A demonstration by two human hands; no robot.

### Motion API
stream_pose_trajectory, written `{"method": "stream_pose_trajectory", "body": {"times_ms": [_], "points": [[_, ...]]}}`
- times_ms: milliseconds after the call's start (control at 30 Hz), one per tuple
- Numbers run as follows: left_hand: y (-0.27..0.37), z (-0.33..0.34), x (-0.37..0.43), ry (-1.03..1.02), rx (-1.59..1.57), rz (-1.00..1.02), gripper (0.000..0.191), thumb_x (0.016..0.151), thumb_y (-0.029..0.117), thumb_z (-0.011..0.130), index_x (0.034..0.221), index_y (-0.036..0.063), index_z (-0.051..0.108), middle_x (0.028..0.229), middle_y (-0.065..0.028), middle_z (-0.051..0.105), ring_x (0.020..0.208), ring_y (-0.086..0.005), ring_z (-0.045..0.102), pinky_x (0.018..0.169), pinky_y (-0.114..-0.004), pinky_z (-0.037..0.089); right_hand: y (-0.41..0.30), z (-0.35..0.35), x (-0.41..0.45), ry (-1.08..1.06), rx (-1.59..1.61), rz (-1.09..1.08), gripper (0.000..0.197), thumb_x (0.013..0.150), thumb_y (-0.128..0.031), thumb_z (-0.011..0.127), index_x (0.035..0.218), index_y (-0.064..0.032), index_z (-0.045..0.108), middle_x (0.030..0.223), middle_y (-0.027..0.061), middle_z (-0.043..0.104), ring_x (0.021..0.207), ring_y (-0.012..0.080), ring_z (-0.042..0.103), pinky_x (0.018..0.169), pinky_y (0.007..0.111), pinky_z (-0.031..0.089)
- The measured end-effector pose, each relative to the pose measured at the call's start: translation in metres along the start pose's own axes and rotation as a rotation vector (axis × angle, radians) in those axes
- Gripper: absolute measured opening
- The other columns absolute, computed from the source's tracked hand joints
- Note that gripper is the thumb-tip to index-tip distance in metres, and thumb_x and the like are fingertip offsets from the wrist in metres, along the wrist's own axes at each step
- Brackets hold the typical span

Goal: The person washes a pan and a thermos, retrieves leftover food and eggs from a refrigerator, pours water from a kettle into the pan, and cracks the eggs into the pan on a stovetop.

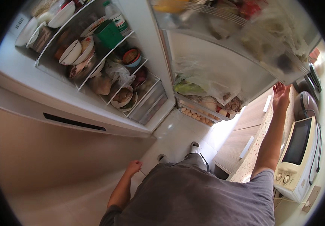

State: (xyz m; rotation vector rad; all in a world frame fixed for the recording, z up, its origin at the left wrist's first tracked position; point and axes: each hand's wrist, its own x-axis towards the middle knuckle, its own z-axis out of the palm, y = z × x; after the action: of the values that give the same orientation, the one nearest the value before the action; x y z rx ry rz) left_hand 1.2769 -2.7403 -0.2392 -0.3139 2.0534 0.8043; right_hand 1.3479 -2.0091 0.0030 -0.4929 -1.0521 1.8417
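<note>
An open refrigerator stands before me, its door (224, 56) swung out to the right. My right hand (281, 94) reaches up to the outer edge of that door, just under a door bin; whether it grips the edge is hard to tell. My left hand (133, 167) hangs low by my side, fingers curled, with nothing plain to see in it. On the shelves are stacked white bowls (70, 52), a green container (108, 34), a plastic bottle (117, 19), an orange-and-blue bowl (131, 57) and a plastic bag (120, 73). Leafy greens (189, 87) and eggs (196, 115) fill the lower door bins.
At the right, a speckled countertop (245, 166) carries a cream microwave oven (295, 152) with loose cables beside it. Wood-grain cabinets (233, 147) are below the counter. A closed lower fridge panel (66, 121) spans the left. My feet are on the tiled floor (176, 132).
</note>
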Motion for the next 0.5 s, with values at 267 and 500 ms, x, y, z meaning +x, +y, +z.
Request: {"method": "stream_pose_trajectory", "body": {"times_ms": [267,500], "points": [[-0.035,0.016,-0.007,-0.001,-0.17,-0.025,0.026,0.084,0.028,0.06,0.09,0.0021,0.063,0.074,-0.0056,0.061,0.063,-0.0142,0.06,0.051,-0.028,0.049,0.027,-0.058,0.063,-0.054,-0.491,-0.295,0.036,0.083,-0.015,0.06,0.116,-0.0067,0.05,0.111,0.0188,0.059,0.101,0.0351,0.058,0.085,0.04,0.045],[-0.066,0.014,0.001,-0.001,-0.195,-0.021,0.027,0.081,0.027,0.063,0.086,0.0009,0.063,0.069,-0.0068,0.06,0.057,-0.015,0.059,0.047,-0.029,0.047,0.01,0.014,-0.054,0.094,-0.067,-0.049,0.052,0.095,-0.037,0.044,0.128,0.0024,0.041,0.129,0.0099,0.047,0.119,0.0202,0.043,0.101,0.03,0.033]]}}
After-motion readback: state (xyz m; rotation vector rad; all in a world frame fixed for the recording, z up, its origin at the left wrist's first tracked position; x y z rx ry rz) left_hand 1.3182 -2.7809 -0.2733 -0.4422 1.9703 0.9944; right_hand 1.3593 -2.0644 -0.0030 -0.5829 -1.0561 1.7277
